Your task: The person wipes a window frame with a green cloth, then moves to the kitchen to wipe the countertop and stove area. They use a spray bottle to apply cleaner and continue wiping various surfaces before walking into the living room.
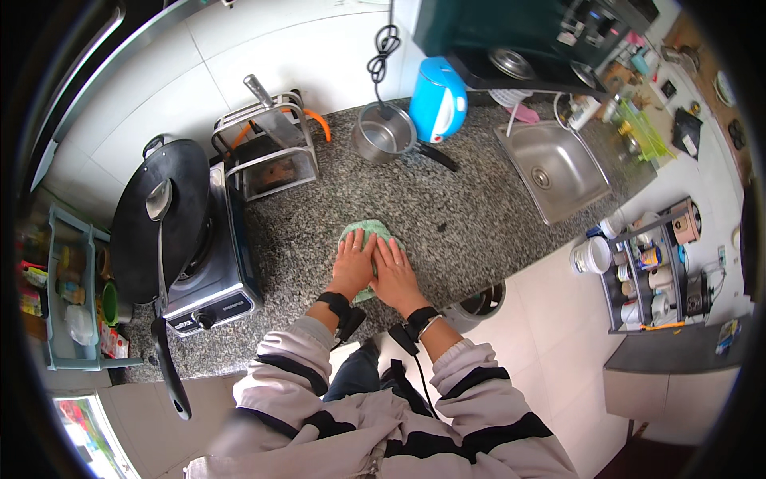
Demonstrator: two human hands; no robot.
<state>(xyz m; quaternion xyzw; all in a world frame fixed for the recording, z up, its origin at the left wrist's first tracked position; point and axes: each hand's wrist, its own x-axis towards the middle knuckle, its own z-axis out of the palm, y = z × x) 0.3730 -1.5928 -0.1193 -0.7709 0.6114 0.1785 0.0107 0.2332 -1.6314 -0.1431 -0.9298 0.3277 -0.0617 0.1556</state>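
A pale green cloth [372, 227] lies on the speckled granite countertop [473, 203] in front of me. My left hand [354, 263] rests flat on it, palm down, with a ring on one finger. Beside it and touching it, my right hand [395, 272] presses flat on the same cloth, also wearing a ring. Both palms hide much of the cloth, and neither hand visibly grips it. Dark straps with small black devices circle both wrists.
At left, a black wok [158, 239] with a metal ladle [160, 200] sits on a gas stove [209, 299]. Behind stand a metal knife rack [278, 173], a steel saucepan [383, 135] and a blue electric kettle [434, 99]. A steel sink [556, 158] is at right.
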